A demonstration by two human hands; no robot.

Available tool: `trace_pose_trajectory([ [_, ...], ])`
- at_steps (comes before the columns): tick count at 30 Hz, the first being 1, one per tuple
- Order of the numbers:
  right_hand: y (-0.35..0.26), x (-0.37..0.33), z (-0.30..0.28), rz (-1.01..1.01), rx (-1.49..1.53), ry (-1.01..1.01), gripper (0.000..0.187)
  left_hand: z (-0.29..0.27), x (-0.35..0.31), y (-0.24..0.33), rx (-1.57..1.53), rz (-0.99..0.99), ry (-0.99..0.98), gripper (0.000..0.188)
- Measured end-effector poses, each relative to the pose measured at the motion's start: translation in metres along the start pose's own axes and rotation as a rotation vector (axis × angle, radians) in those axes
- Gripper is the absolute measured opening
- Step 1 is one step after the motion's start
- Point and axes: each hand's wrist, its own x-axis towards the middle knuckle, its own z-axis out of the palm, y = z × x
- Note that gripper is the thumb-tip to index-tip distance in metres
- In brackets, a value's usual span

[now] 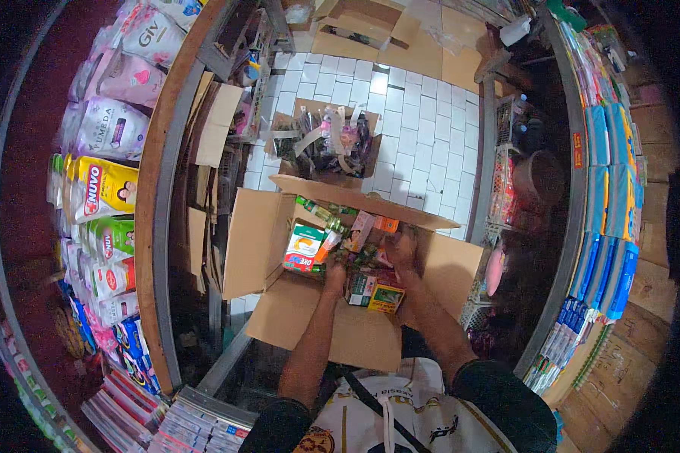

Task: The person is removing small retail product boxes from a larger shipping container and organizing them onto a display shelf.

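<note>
Both my hands reach down into an open cardboard box filled with mixed packaged goods. My left hand is low among the goods near the box's middle, beside an orange-and-white pack; its fingers are mostly hidden. Further right, my right hand is closed, its fingers curled around something I cannot make out, next to a small orange box. A white, green and red carton stands at the left inside. Green-capped bottles lie behind it. A yellow-and-green carton sits at the near side.
Beyond the box, a second open carton holds dark packets and strips on white floor tiles. Shelves with detergent pouches rise at left. Blue packs line the right shelf. Flattened cardboard leans at left.
</note>
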Motion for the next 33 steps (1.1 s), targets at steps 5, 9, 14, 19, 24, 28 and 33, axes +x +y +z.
trace_pose_trajectory([
  [5, 0.025, 0.012, 0.028, 0.058, -0.118, -0.025, 0.051, -0.004, 0.035, 0.023, 0.420, 0.191, 0.054, 0.029],
  [9, 0.048, 0.015, 0.044, -0.146, 0.132, 0.037, 0.049, 0.009, 0.071, 0.044, 0.113, 0.188, 0.092, 0.029],
  [14, 0.023, 0.003, 0.047, -0.096, 0.079, -0.039, 0.059, 0.030, 0.078, 0.075, -0.251, -0.050, 0.019, 0.018],
  [19, -0.017, -0.006, 0.047, 0.028, 0.034, -0.174, 0.046, 0.027, 0.069, 0.088, -0.568, -0.180, -0.291, 0.015],
  [24, -0.044, -0.003, 0.056, 0.124, 0.095, -0.242, 0.055, 0.013, 0.061, 0.083, -0.483, -0.184, -0.269, 0.020],
  [28, -0.053, -0.003, 0.057, 0.222, 0.216, -0.403, 0.041, 0.004, 0.055, 0.076, -0.373, -0.115, -0.227, 0.019],
  [33, -0.057, -0.026, 0.073, 0.367, 0.721, -0.174, 0.043, 0.004, 0.036, 0.071, -0.181, -0.124, -0.192, 0.026],
])
